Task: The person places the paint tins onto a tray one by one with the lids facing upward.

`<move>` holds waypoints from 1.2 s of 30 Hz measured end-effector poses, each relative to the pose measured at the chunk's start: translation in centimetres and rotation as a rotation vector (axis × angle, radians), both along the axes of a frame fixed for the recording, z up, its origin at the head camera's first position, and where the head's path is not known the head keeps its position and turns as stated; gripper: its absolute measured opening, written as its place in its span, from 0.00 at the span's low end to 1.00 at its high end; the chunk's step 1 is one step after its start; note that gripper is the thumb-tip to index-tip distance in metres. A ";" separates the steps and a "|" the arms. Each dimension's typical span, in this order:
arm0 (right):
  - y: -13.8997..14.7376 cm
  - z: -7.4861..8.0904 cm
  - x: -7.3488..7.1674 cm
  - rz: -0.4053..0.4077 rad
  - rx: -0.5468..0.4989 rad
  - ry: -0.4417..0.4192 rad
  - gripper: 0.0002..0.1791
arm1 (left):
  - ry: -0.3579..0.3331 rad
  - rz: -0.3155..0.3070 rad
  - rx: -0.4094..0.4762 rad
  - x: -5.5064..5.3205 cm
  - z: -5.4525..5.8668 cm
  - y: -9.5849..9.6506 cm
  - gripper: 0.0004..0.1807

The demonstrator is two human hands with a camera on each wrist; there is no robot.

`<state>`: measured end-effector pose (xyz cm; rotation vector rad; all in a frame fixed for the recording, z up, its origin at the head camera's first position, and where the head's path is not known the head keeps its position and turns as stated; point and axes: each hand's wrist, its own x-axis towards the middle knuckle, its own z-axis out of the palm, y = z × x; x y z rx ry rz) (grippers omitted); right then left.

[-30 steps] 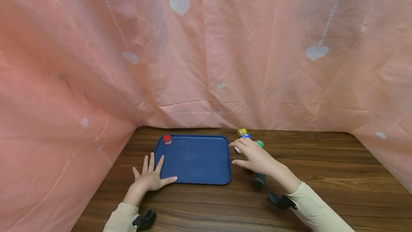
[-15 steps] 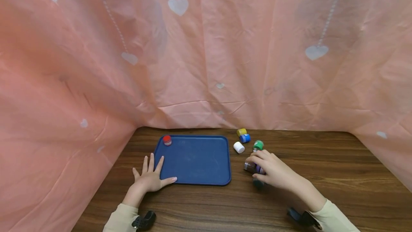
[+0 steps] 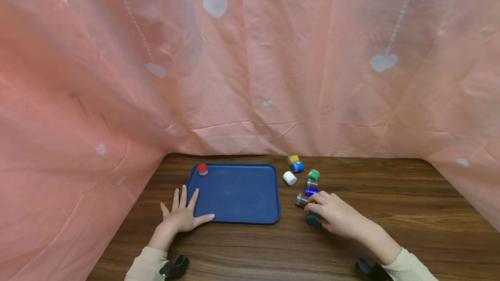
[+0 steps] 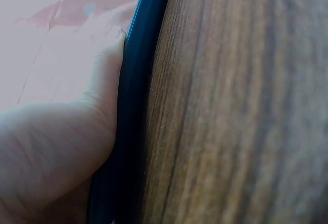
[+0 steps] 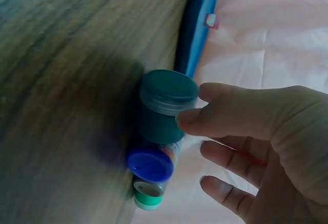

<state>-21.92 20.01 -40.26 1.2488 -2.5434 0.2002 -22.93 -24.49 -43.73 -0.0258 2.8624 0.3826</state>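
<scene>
In the head view my left hand [image 3: 180, 218] lies with fingers spread at the near left corner of a blue tray [image 3: 238, 220], thumb along its front rim. The left wrist view shows that thumb against the tray's edge [image 4: 146, 24]. My right hand [image 3: 340, 216] is over a dark green paint jar [image 3: 314, 220], fingers loosely bent. Close up, thumb and forefinger tips come right at the side of this jar [image 5: 166, 101]. A blue-lidded jar [image 3: 311, 191] and a brown jar [image 3: 301, 200] lie beside the fingers, the brown one partly hidden.
A red-lidded jar [image 3: 202, 169] stands in the tray's far left corner. Right of the tray are a white jar [image 3: 289, 178], a blue jar [image 3: 297, 167], a yellow jar [image 3: 292, 159] and a green-lidded jar [image 3: 314, 174]. A pink curtain [image 3: 250, 77] hangs behind the wooden table.
My right hand has moved from beside the tray's right edge, rightward and nearer, to the dark green jar. This uncovers the white and other jars. The left hand stays in place.
</scene>
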 end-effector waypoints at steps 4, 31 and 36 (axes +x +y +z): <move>-0.1 -0.6 -0.1 0.016 0.030 0.028 0.26 | 0.011 -0.003 -0.004 0.2 0.0 0.1 0.61; -2.5 -1.1 -1.1 -0.045 0.119 0.043 0.23 | 0.015 -0.010 0.043 -0.7 -1.3 -0.3 0.67; -3.5 -1.2 -1.6 -0.045 0.098 0.047 0.22 | 0.017 -0.008 0.040 -0.9 -1.5 -0.5 0.67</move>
